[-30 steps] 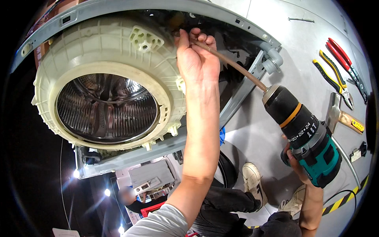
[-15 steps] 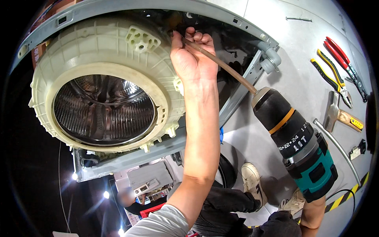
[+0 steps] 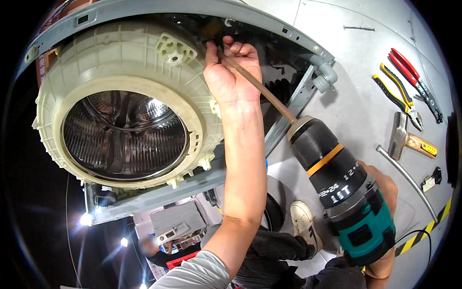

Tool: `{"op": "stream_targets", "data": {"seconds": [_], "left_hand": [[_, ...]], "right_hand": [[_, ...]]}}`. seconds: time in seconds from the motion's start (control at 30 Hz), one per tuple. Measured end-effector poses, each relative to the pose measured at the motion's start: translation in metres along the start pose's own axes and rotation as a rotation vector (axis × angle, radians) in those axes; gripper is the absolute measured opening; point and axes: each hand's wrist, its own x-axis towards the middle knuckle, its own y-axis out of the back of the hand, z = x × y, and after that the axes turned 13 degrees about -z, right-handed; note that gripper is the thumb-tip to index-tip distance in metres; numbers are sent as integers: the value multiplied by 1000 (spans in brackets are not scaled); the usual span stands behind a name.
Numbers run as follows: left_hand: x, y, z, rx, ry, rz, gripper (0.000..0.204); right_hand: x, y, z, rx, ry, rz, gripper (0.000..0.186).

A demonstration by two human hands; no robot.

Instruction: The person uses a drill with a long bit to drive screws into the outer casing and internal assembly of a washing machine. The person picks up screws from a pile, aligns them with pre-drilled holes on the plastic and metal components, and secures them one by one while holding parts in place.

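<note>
We look down into a cream plastic tub [image 3: 110,60], its round mouth facing us, with a ribbed, perforated metal drum [image 3: 115,149] seated inside it; the drum shows only bare metal and reflections. The tub in turn sits within a grey metal frame [image 3: 303,90], which borders it above and below, and a grey elbow hose [image 3: 326,79] is by the frame's right corner. Our left hand [image 3: 234,72] reaches up from the lower edge, forearm almost straight and upright beside the tub, wrist bent back slightly and palm turned toward us. Its fingers are half curled, thumb apart on the left, with the brown rod [image 3: 267,91] running across the palm between them; we cannot tell whether they grip it, and the rod's far end is lost in shadow. The rod leads down to the chuck of a teal and black drill [image 3: 361,226], which is held slantwise to the right of the frame, above the floor. Our right hand [image 3: 385,185] is wrapped around the drill, its fingers closed but mostly hidden behind the body. On the floor farther right lie red-handled pliers [image 3: 405,67], yellow-and-black pliers [image 3: 397,89], a hammer [image 3: 406,137] and a bent metal tube [image 3: 409,178].
</note>
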Motion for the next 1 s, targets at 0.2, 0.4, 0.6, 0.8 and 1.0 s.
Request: {"op": "stream_targets", "data": {"seconds": [0.2, 0.4, 0.6, 0.8, 1.0], "left_hand": [[-5, -10, 1, -4, -31, 53, 19], [-4, -13, -7, -68, 14, 53, 12], [-16, -4, 11, -23, -34, 67, 14], [-7, -9, -6, -46, -6, -31, 18], [-11, -10, -3, -16, 2, 37, 20]], "right_hand": [[8, 11, -32, -254, 120, -13, 40], [7, 21, -53, -542, 149, -76, 39], [12, 6, -45, -417, 194, -91, 42], [1, 17, -35, -92, 34, -93, 50], [-15, 5, -19, 214, -182, -79, 52]]}}
